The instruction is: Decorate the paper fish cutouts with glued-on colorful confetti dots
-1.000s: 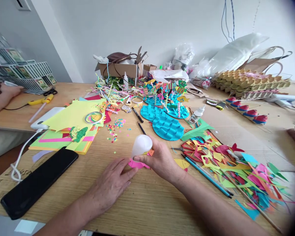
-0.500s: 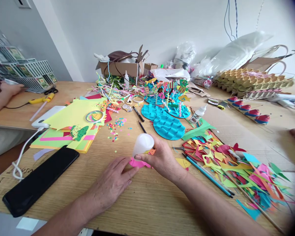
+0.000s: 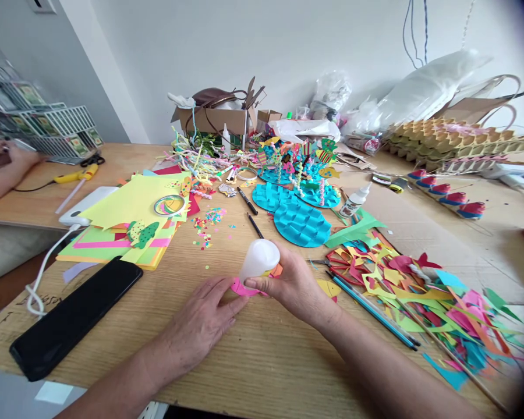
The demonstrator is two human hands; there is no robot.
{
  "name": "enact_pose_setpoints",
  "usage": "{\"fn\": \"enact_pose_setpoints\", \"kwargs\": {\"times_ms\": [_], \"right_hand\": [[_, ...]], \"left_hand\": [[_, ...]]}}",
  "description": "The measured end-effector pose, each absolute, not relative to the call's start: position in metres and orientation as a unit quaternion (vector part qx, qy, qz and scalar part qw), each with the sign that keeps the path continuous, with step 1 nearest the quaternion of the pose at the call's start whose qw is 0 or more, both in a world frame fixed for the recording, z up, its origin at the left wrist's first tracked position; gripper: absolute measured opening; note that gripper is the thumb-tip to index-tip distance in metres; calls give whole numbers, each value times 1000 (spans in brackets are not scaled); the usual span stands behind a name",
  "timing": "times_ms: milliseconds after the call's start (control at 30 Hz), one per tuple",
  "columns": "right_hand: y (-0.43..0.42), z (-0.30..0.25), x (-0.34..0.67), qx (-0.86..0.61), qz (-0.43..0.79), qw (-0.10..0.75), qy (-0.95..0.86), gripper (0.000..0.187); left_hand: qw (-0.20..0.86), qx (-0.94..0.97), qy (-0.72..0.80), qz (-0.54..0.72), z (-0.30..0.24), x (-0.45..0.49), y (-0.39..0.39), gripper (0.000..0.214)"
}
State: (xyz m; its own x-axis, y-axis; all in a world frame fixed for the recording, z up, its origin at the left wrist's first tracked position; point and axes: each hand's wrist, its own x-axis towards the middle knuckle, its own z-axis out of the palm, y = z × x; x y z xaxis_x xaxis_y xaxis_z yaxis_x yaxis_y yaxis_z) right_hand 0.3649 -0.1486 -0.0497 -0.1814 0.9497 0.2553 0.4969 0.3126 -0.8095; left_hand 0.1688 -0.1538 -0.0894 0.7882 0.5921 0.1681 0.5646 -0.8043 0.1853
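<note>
My right hand [image 3: 303, 288] is wrapped around a white glue bottle [image 3: 258, 261], which is tilted with its base up and its nozzle hidden below. Under the bottle lies a pink paper fish [image 3: 241, 286], partly covered by bottle and fingers. At its left end, my left hand [image 3: 207, 311] holds the fish against the table between fingertips and thumb. A bit of orange paper [image 3: 276, 271] shows behind the bottle, by my right fingers. Just right of that hand is a yellow paper fish [image 3: 329, 288]. A black pen [image 3: 255, 226] points toward the bottle from behind.
Blue woven paper discs [image 3: 303, 223] lie ahead, with a second glue bottle [image 3: 354, 199] beside them. Red scissors [image 3: 340, 262], pencils and colourful paper scraps [image 3: 413, 288] spread at right. A black phone [image 3: 76, 317] and yellow paper sheets [image 3: 133, 201] are left. Other people's hands show at both sides.
The bottle and my right hand have shifted very slightly right in the picture, as has most of the scene. Both hands keep the same hold.
</note>
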Motion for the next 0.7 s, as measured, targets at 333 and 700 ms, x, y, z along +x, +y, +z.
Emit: {"fn": "enact_pose_setpoints", "kwargs": {"times_ms": [333, 700], "right_hand": [[-148, -52, 359, -496, 294, 380, -724, 34], [-149, -53, 360, -488, 302, 380, -725, 34]], "left_hand": [[70, 941, 312, 108, -92, 167, -156, 37], [72, 940, 313, 113, -94, 166, -156, 39]]}}
